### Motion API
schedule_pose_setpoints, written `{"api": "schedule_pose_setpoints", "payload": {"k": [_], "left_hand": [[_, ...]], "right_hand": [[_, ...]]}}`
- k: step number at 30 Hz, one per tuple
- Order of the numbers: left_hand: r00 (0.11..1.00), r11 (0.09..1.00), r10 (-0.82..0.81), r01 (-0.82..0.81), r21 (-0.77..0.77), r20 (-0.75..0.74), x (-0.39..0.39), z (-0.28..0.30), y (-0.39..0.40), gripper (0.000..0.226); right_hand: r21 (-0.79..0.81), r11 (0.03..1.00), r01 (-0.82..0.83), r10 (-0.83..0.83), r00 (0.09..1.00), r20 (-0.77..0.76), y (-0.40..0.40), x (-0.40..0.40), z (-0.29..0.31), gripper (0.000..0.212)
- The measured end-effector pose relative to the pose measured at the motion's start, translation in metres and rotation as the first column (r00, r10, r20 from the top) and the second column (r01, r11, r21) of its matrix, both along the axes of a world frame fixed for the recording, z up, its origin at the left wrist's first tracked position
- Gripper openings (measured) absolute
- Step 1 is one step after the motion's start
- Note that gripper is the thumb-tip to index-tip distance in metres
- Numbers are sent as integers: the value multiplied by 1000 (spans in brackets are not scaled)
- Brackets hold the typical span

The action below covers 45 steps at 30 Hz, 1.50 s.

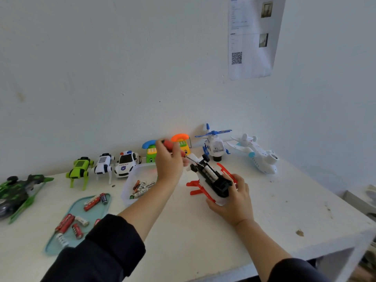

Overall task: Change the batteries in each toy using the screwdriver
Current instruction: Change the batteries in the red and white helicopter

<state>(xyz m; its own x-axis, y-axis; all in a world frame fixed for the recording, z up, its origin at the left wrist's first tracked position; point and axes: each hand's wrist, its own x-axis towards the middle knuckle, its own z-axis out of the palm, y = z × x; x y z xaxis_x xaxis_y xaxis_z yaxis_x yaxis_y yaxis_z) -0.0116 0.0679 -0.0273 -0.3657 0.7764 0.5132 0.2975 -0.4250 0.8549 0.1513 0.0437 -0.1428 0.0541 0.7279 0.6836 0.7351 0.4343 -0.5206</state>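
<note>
Teal tray (61,244) at lower left held loose red batteries. At centre, the right hand (234,202) gripped the upturned red-and-white toy (211,180), steadying its open battery bay; the left hand (169,161) clasped the screwdriver (173,148), tip at the toy. Beyond, a clear tub (133,176) held white batteries.

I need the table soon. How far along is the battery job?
Partly done: loose batteries lie on the teal tray. In hand: the right hand holds an upturned red-and-white helicopter, batteries showing, while the left hand holds the screwdriver at it. Whether the seven lined-up toys are done cannot be told.
</note>
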Motion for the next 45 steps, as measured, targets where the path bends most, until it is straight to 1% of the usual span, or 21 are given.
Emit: {"api": "schedule_pose_setpoints", "payload": {"k": [1,3,4,5,7,9,11,13,14,16,18,22,27,30,32,35,37,39,40,42,45], "left_hand": [[986,994,13,5,-111,169,-6,0,6,14],[894,956,55,81,-281,445,-17,-5,15,15],[845,934,73,129,-334,530,-19,-9,18,14],[810,916,83,167,-364,580,-20,-13,18,14],[779,910,85,193,-368,621,-16,-18,16,12],[793,930,69,169,-327,606,-11,-14,12,11],[863,966,56,79,-244,502,-7,-4,7,12],[944,995,-5,36,-88,329,-3,6,-3,15],[971,998,-59,62,-7,233,1,9,-11,16],[989,984,-143,140,111,21,9,10,-22,12],[984,972,-115,140,186,-139,14,5,-27,7],[976,964,6,52,260,-218,8,-6,-17,10],[950,959,37,54,278,-312,8,-9,-13,14],[954,969,37,39,246,-296,10,-7,-13,14],[976,984,22,17,175,-219,10,0,-11,9],[998,999,37,-35,-41,44,5,8,4,12],[973,976,98,-53,-210,211,-4,8,14,8],[936,945,138,-27,-325,325,-11,4,19,10],[929,932,140,-7,-362,344,-12,0,19,13],[938,920,121,17,-392,325,-6,-6,15,16],[942,954,62,40,-295,330,10,-2,1,12]], "right_hand": [[1,1000,-4,4,1000,-4,0,0,0,79],[5,1000,-22,22,1000,10,0,0,0,78],[8,999,-31,31,999,20,0,0,0,78],[10,999,-37,37,999,27,0,-1,0,79],[9,999,-37,37,999,34,1,0,0,79],[-1,999,-36,36,999,32,1,0,0,80],[-10,1000,-29,29,999,18,1,0,0,80],[-16,1000,-19,19,1000,7,1,0,1,79],[-15,1000,-15,15,1000,3,1,1,1,79],[-10,1000,-13,13,1000,-2,1,1,1,79],[-9,1000,-14,14,1000,2,0,0,1,79],[-5,1000,-15,15,1000,6,-1,1,1,80],[-2,1000,-13,13,1000,24,0,0,1,79],[-6,1000,-6,6,1000,22,0,0,0,80],[-10,1000,-7,7,1000,19,0,0,0,80],[-3,1000,-19,19,1000,2,0,1,0,80],[-1,1000,-31,31,1000,-5,-1,1,0,80],[-6,999,-34,34,999,7,0,2,0,80],[-2,999,-37,37,999,13,0,1,0,80],[6,999,-47,47,998,40,1,1,-1,80],[8,999,-40,40,999,29,0,2,0,80]]}}
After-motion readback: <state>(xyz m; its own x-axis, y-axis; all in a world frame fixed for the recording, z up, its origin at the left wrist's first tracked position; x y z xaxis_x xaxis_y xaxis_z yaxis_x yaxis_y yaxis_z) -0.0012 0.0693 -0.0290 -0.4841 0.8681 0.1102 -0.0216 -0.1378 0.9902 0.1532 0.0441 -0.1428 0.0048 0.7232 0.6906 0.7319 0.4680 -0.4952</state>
